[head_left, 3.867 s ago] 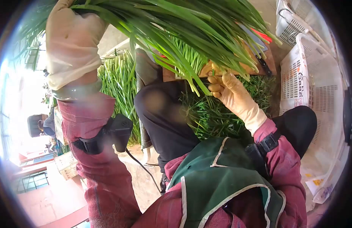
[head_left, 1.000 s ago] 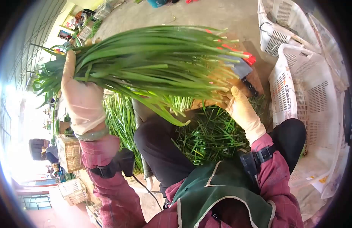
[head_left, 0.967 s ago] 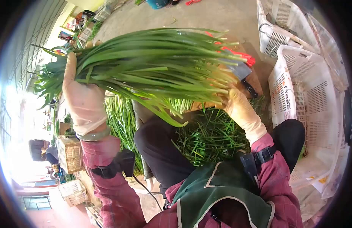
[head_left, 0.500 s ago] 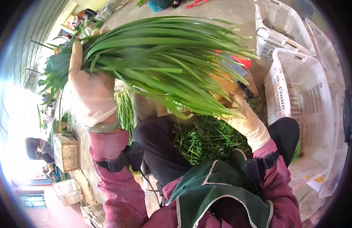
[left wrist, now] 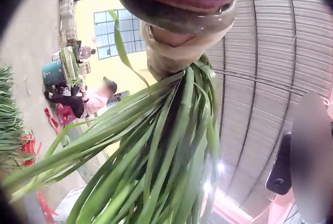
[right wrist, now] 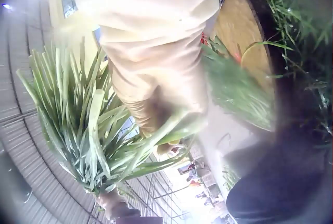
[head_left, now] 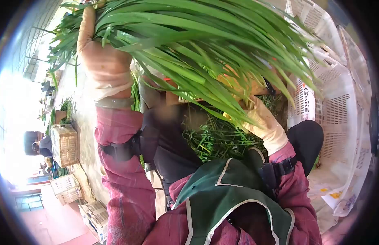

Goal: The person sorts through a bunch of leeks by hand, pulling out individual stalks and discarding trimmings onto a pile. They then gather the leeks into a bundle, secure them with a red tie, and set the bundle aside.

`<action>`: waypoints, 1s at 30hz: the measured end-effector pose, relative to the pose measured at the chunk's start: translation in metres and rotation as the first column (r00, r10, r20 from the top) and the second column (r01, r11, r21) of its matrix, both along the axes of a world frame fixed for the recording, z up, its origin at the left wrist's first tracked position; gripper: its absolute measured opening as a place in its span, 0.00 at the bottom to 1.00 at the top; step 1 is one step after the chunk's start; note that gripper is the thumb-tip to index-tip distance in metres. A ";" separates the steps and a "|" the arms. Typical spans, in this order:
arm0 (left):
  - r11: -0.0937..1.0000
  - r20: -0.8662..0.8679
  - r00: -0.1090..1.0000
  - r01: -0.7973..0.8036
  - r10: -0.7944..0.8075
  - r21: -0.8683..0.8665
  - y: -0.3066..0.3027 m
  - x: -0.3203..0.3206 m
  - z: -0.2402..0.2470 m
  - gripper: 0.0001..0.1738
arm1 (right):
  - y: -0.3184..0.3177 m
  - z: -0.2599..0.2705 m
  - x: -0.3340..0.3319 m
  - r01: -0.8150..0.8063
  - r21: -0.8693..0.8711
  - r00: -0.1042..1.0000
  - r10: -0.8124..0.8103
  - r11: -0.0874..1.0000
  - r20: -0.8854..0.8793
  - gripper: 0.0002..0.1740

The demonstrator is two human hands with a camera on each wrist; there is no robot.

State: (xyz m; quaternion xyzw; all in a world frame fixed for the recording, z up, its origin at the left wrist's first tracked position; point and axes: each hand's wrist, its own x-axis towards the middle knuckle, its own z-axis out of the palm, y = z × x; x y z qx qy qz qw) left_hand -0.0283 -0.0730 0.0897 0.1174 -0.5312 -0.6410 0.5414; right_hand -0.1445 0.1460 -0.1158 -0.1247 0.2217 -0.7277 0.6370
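Observation:
A big bundle of long green leaves (head_left: 189,36) fans across the top of the head view. My gloved left hand (head_left: 105,65) grips it near its left end; in the left wrist view the leaves (left wrist: 171,130) spread out below that hand (left wrist: 166,60). Down at the bundle's lower right edge, my gloved right hand (head_left: 265,124) pinches a few leaves. The right wrist view has this hand (right wrist: 161,88) with curled fingers, a pale leaf (right wrist: 158,135) passing by them, and my left hand (right wrist: 111,203) holding the bundle's far end.
Cut green scraps (head_left: 222,141) lie between my knees. A wooden board (right wrist: 242,31) and a dark knife handle (head_left: 270,86) are partly covered by leaves. White crates (head_left: 336,110) stand at the right, wicker-like crates (head_left: 63,145) at the left. A seated person (left wrist: 93,101) is farther off.
The bundle and my left hand have risen in the head view, and the loose ends have swung rightward and spread. My right hand stays at the lower edge. The board is more covered.

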 end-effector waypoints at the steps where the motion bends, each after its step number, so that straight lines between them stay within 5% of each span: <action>1: 1.000 -0.034 0.999 -0.009 0.009 -0.006 -0.004 -0.002 -0.003 0.27 | -0.004 0.010 0.001 0.029 0.073 1.000 -0.028 0.997 -0.013 0.32; 2: 0.957 -0.064 0.956 0.289 -0.288 0.006 -0.013 0.002 -0.005 0.26 | -0.006 0.014 0.002 0.059 0.145 0.998 -0.056 0.988 -0.027 0.31; 3: 0.828 -0.098 0.824 0.561 -0.558 0.009 -0.023 0.009 -0.005 0.26 | -0.003 0.005 -0.001 0.095 0.132 0.926 -0.039 0.987 -0.376 0.29; 4: 0.622 -0.133 0.616 0.783 -0.776 0.001 -0.030 0.013 -0.006 0.26 | 0.001 -0.002 -0.004 0.058 0.094 0.950 -0.026 0.994 -0.312 0.28; 7: 0.638 -0.191 0.628 0.770 -0.754 0.013 -0.044 0.014 -0.012 0.24 | 0.005 0.002 0.002 -0.021 0.003 0.981 0.021 1.000 -0.192 0.27; 9: 0.726 -0.109 0.719 0.687 -0.686 -0.040 -0.040 0.013 -0.014 0.22 | 0.004 0.013 0.009 -0.029 0.134 0.981 0.055 0.990 -0.189 0.26; 11: 0.944 0.090 0.985 0.168 -0.148 -0.283 -0.043 0.011 -0.023 0.22 | 0.001 -0.005 0.007 -0.173 0.210 0.970 0.203 0.962 -0.131 0.25; 12: 0.897 0.125 0.977 -0.102 0.170 -0.429 -0.043 0.009 -0.028 0.22 | -0.002 -0.010 0.008 -0.200 0.148 0.965 0.221 0.969 -0.144 0.24; 13: 0.893 -0.029 0.893 0.450 -0.450 0.011 -0.005 -0.006 -0.010 0.19 | -0.003 -0.014 0.009 -0.225 0.086 0.959 0.237 0.970 -0.158 0.24; 16: 0.938 0.025 0.938 0.345 -0.345 0.021 -0.008 -0.010 -0.016 0.19 | -0.006 -0.025 0.014 -0.170 0.131 0.963 0.193 0.977 -0.187 0.21; 18: 0.904 -0.026 0.920 0.389 -0.391 0.180 -0.017 -0.009 -0.019 0.19 | -0.008 -0.044 0.002 -0.260 0.168 0.951 0.282 0.951 -0.127 0.20; 22: 0.837 -0.003 0.883 0.445 -0.469 0.318 -0.038 -0.010 -0.023 0.16 | 0.000 -0.040 0.010 -0.153 0.008 0.988 0.153 0.988 -0.004 0.19; 23: 0.838 -0.022 0.889 0.440 -0.458 0.323 -0.045 -0.010 -0.027 0.15 | 0.001 -0.040 0.009 -0.202 0.108 0.979 0.197 0.974 0.049 0.19; 30: 0.886 -0.034 0.942 0.326 -0.334 0.331 -0.051 -0.001 -0.033 0.12 | 0.009 -0.054 0.005 -0.233 -0.142 0.884 0.270 0.962 0.382 0.17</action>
